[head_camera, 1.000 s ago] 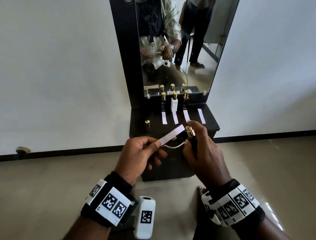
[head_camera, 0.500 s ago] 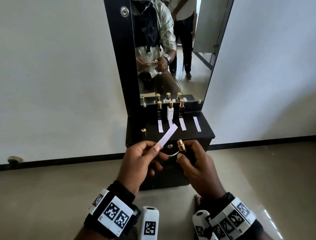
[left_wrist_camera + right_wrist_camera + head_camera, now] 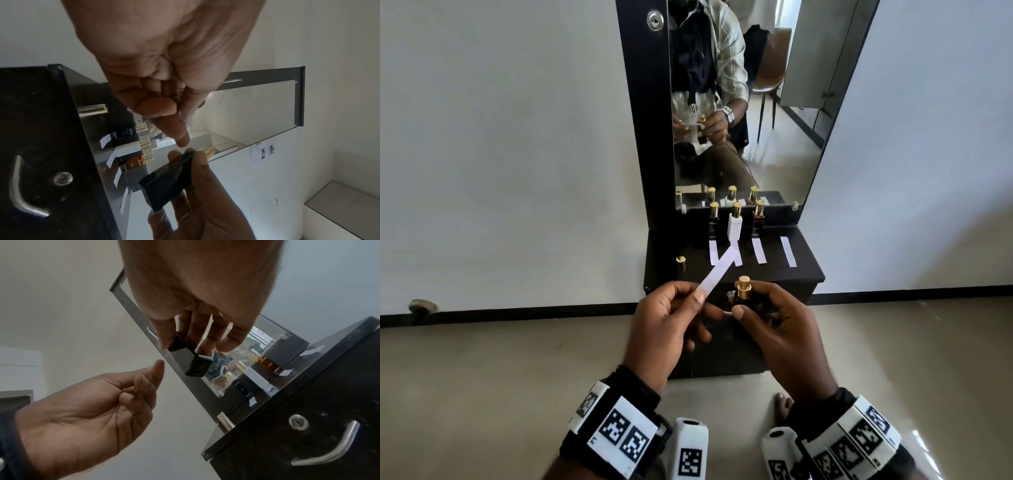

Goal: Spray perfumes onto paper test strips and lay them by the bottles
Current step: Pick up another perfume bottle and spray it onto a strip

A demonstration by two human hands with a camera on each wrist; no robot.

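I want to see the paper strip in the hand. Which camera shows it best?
The head view: the whole white paper strip shows, pinched by the left hand. In the left wrist view the fingers hide it; the right wrist view shows none.

I sit before a low black cabinet [image 3: 732,274] set against a plain white wall [image 3: 500,137]. A tall mirror [image 3: 774,154] in a dark frame rises from its back edge. The cabinet front carries a round lock [image 3: 298,422] and a bent metal handle [image 3: 329,449]. A black skirting [image 3: 517,310] runs along the wall's foot, above a smooth beige floor [image 3: 482,394]. Daylight glints on the floor at my right.
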